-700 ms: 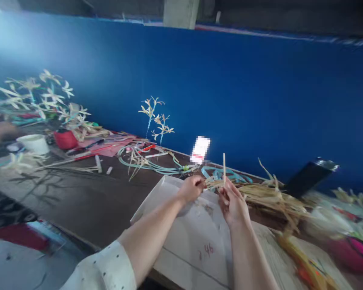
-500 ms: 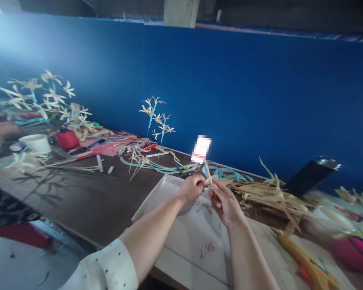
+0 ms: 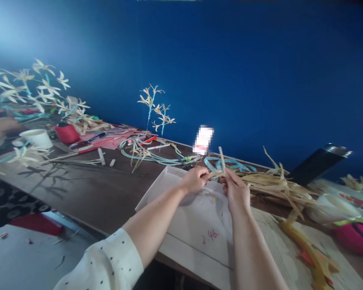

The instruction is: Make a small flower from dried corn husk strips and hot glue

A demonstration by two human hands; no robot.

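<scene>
My left hand (image 3: pixel 194 180) and my right hand (image 3: pixel 236 189) are both closed in a pinch on a small piece of dried straw (image 3: pixel 218 172) held between them above a white cardboard box lid (image 3: pixel 181 217). One thin strip of the straw sticks up from the fingers. A heap of dried straw leaves (image 3: pixel 272 185) lies just right of my right hand on the brown table (image 3: pixel 87 193).
Straw flowers on stems (image 3: pixel 155 110) stand by the blue wall; more (image 3: pixel 42 88) are at far left. Light blue strips (image 3: pixel 151 155), a red bowl (image 3: pixel 65 133), a white cup (image 3: pixel 38 138), a dark flask (image 3: pixel 317 163) and a pink container (image 3: pixel 355 235) lie about. Another person's hand (image 3: pixel 0 129) shows at left.
My right hand moved in toward the left, then out a little; the straw strip now sticks up between the fingers. The camera tilted down slightly.
</scene>
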